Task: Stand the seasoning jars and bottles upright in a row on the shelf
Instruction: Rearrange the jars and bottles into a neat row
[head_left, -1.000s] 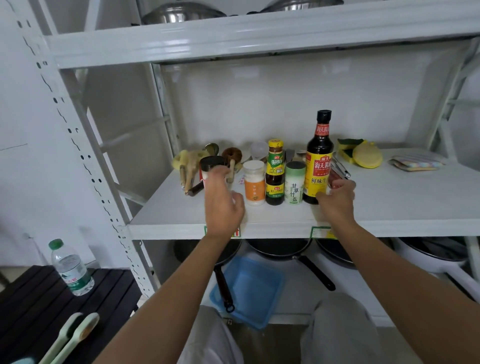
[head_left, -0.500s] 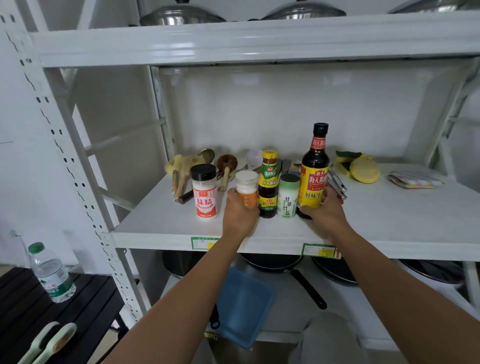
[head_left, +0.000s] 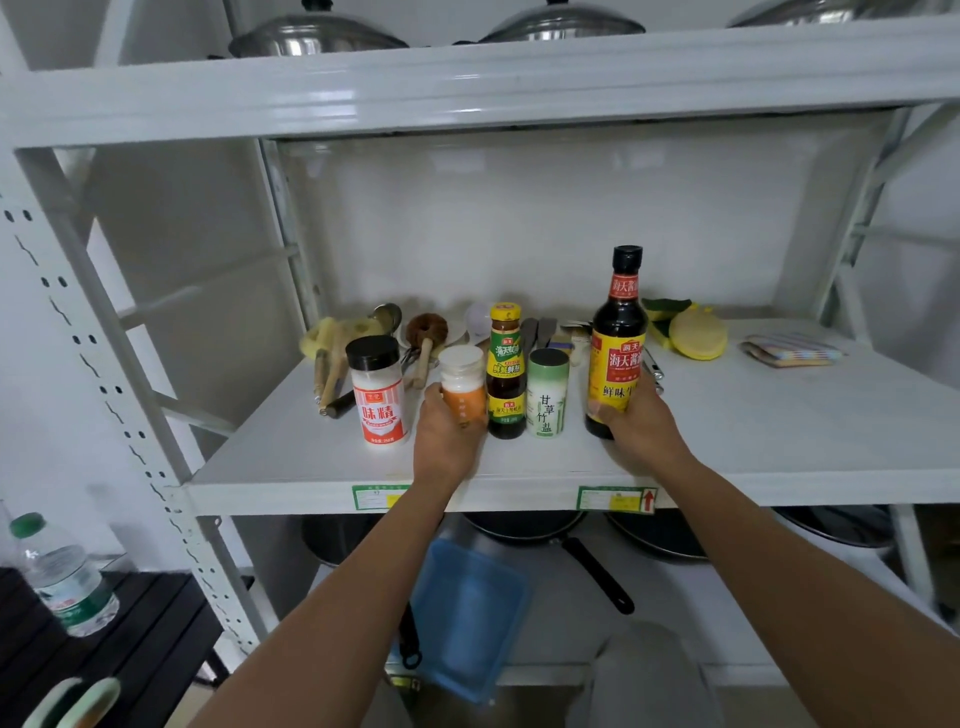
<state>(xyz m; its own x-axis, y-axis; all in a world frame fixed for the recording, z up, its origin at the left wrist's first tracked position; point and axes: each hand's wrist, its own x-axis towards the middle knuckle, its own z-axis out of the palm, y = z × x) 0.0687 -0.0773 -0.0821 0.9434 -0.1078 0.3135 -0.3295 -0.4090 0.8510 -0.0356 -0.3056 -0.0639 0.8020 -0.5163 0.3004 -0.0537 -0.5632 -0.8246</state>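
Several seasoning containers stand upright in a row near the front of the white shelf (head_left: 753, 447). From the left: a black-capped jar with a red and white label (head_left: 376, 395), a white-lidded jar of orange powder (head_left: 461, 382), a small dark bottle with a yellow cap (head_left: 505, 371), a green-lidded salt shaker (head_left: 547, 395), and a tall soy sauce bottle (head_left: 618, 338). My left hand (head_left: 447, 441) is closed around the orange jar. My right hand (head_left: 641, 426) grips the base of the soy sauce bottle.
Wooden-handled brushes (head_left: 332, 358), a spoon and other utensils lie behind the row. Yellow sponges (head_left: 693, 332) and a folded cloth (head_left: 792, 351) sit at the right rear. Pans (head_left: 524, 527) and a blue tray (head_left: 467, 618) are on the shelf below. A water bottle (head_left: 62, 577) stands on a dark table at lower left.
My left hand let go of the black-capped jar, which now stands alone at the left, and took hold of the orange jar. My right hand stays on the soy sauce bottle.
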